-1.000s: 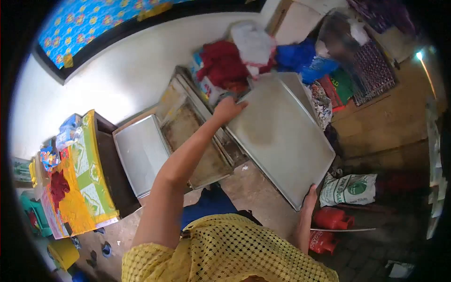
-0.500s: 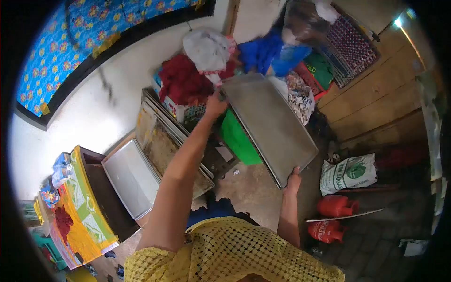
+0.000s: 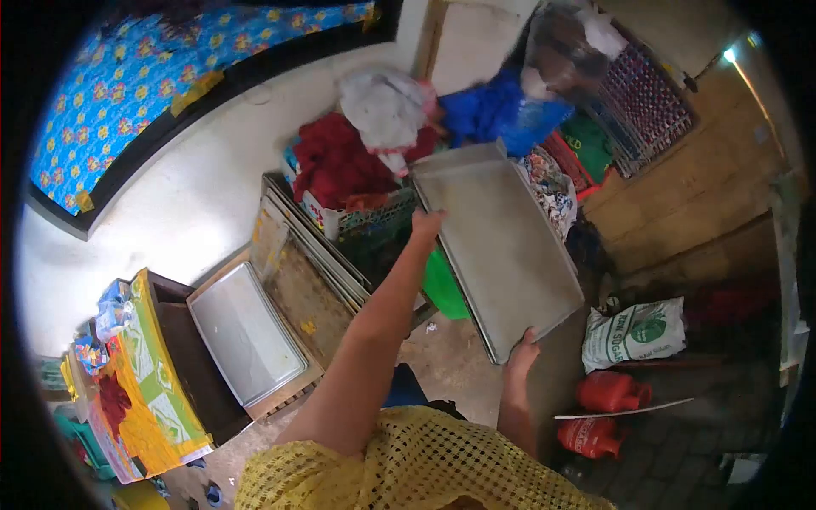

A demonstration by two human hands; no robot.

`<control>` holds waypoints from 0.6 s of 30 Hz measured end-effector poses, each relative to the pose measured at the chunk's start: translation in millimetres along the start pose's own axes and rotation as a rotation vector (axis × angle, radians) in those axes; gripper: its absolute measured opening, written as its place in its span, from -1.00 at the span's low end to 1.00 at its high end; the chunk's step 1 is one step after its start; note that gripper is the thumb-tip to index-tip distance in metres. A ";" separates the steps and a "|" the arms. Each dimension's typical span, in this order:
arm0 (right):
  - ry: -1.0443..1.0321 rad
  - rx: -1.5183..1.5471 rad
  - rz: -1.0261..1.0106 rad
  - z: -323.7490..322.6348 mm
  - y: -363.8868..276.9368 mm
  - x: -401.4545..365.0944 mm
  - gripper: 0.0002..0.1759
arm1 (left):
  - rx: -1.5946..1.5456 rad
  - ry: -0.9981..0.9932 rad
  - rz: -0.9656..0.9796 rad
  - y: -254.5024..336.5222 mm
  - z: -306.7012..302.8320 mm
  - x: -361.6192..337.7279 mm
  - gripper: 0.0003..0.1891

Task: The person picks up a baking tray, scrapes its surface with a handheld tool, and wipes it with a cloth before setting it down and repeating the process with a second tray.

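Note:
A large grey metal tray [image 3: 501, 246] hangs tilted in front of me, held at two places. My left hand [image 3: 427, 224] is closed on its left long edge, toward the upper part. At the lower end, my right hand [image 3: 524, 350] grips the near edge with the thumb on top. Part of a green object [image 3: 445, 287] shows behind the tray's left edge. To the left, another shiny tray [image 3: 246, 333] leans beside a stack of worn flat panels [image 3: 310, 285].
Red cloths [image 3: 336, 161] fill a basket beyond the panels. A white printed sack [image 3: 633, 334] and two red gas cylinders [image 3: 614, 391] stand at right. A table with a yellow-green cover [image 3: 157, 365] is at left. Blue bags [image 3: 484, 106] lie at the back.
The tray has moved slightly right and down in view. My left hand has shifted from near its upper corner to farther down its left edge. My right hand still holds the lower end.

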State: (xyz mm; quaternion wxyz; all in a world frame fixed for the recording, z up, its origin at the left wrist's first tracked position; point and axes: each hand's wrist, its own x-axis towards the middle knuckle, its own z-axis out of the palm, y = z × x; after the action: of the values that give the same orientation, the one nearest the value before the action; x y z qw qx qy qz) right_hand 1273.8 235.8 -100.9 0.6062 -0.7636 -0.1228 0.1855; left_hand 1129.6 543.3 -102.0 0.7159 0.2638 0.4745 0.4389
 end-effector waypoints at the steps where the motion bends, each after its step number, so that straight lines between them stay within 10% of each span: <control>1: -0.002 -0.010 -0.012 -3.7 3.8 0.2 -0.41 | -0.038 0.004 0.002 -3.7 -4.3 -1.3 -0.49; 18: -0.329 0.196 0.228 -30.9 20.0 28.3 -0.31 | -0.295 0.148 -0.157 -15.8 -109.3 -99.6 -0.37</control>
State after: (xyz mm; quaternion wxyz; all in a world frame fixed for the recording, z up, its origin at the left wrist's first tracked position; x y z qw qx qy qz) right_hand 1311.9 215.7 -118.0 0.6243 -0.6695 -0.1146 0.3859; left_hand 1019.6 444.0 -114.8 0.7419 0.0852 0.4756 0.4649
